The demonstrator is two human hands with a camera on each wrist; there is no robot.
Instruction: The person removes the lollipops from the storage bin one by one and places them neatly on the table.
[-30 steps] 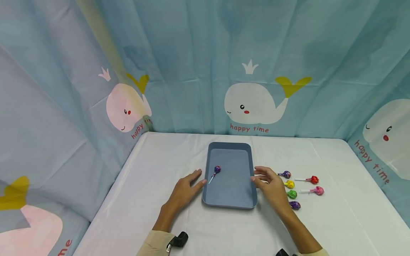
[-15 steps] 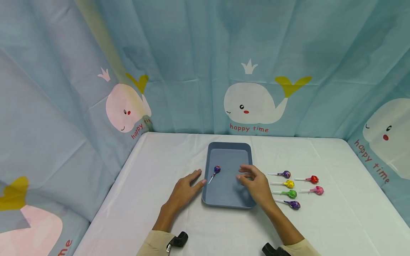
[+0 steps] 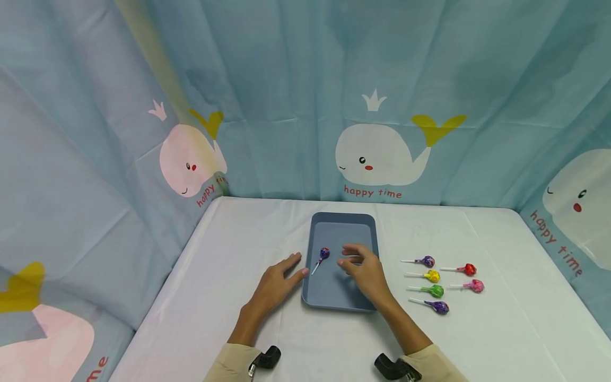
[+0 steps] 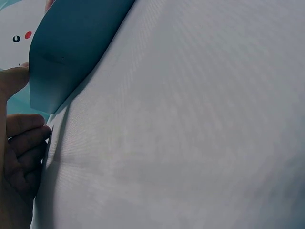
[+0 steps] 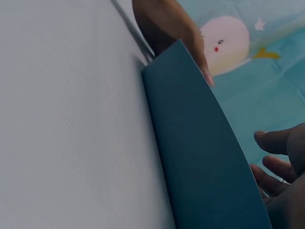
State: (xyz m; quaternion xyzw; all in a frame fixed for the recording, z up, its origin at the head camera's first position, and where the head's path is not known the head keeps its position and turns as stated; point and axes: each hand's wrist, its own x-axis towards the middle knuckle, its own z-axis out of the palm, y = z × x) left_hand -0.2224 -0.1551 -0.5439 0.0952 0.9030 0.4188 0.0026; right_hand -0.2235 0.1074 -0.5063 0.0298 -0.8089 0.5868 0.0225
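A blue-grey tray (image 3: 329,303) lies on the white table with one purple-wrapped lollipop (image 3: 324,253) in its left half, stick pointing toward the front. My left hand (image 3: 274,286) rests at the tray's left edge, its thumb against the rim and its fingers extended beside it. Over the right half of the tray hovers my right hand (image 3: 366,273), fingers loosely bent and thumb apart, with nothing visible between them. In the right wrist view, the fingers (image 5: 274,183) show beyond the tray's wall (image 5: 200,138).
Right of the tray lie several lollipops: purple (image 3: 428,261), yellow (image 3: 433,276), green (image 3: 436,291), another purple (image 3: 440,307), red (image 3: 470,269) and pink (image 3: 476,286). A blue whale-print curtain (image 3: 296,106) surrounds the table (image 3: 515,318).
My right hand has moved left, from the tray's right edge to above its inside. The lollipop sticks it covered now show. My left hand has stayed put.
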